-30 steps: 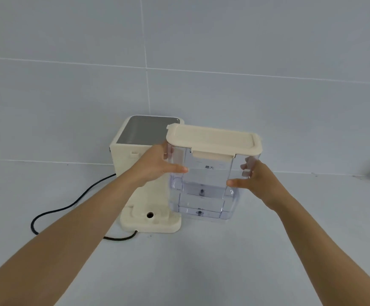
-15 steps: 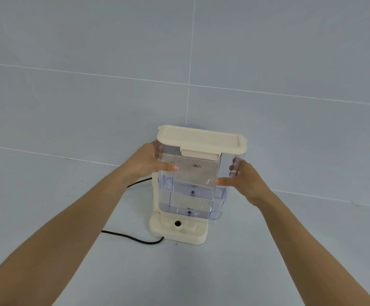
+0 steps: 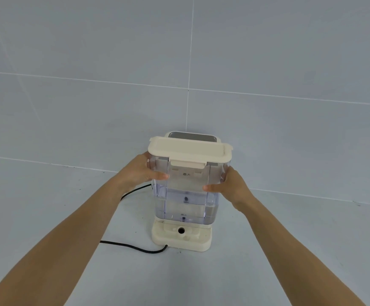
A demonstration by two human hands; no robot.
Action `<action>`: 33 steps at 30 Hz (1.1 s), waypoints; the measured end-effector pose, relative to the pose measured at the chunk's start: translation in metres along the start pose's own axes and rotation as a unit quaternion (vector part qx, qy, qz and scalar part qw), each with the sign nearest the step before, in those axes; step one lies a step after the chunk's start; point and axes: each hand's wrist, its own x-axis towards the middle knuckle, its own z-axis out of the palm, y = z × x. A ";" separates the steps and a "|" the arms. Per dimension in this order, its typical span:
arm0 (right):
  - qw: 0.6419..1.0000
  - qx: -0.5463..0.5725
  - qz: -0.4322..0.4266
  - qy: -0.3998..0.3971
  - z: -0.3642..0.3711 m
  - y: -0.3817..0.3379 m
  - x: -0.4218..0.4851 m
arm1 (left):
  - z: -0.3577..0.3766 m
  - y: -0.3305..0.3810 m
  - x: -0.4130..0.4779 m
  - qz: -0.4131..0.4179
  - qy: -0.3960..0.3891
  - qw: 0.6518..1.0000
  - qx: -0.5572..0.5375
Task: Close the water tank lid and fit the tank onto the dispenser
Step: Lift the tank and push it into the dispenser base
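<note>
A clear plastic water tank (image 3: 187,202) with a cream lid (image 3: 189,150) shut flat on top stands upright over the cream dispenser's base (image 3: 182,238). The tank's bottom edge sits just above or on the base; I cannot tell if they touch. My left hand (image 3: 140,171) grips the tank's left wall, thumb on the front. My right hand (image 3: 230,186) grips the right wall the same way. The dispenser's grey top panel (image 3: 193,136) shows behind the lid; its body is mostly hidden by the tank.
A black power cord (image 3: 135,247) runs from the dispenser's base to the left across the pale tiled surface. A tiled wall rises right behind the dispenser.
Both hands carried the tank from the dispenser's right side to in front of it and lowered it onto the base. The camera view shifted so the dispenser is centred.
</note>
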 end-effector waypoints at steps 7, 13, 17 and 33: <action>1.000 0.005 0.008 0.002 0.008 0.008 0.004 | -0.005 -0.004 0.004 0.017 -0.020 1.000 0.000; 1.000 -0.007 0.004 0.003 0.009 0.012 0.005 | -0.004 -0.011 0.002 0.018 -0.022 1.000 -0.004; 1.000 -0.009 0.008 -0.001 0.012 0.020 0.005 | -0.002 -0.019 0.002 0.014 -0.019 1.000 -0.012; 1.000 -0.023 0.018 -0.002 0.021 0.045 0.006 | 0.007 -0.047 0.005 0.006 -0.023 1.000 -0.006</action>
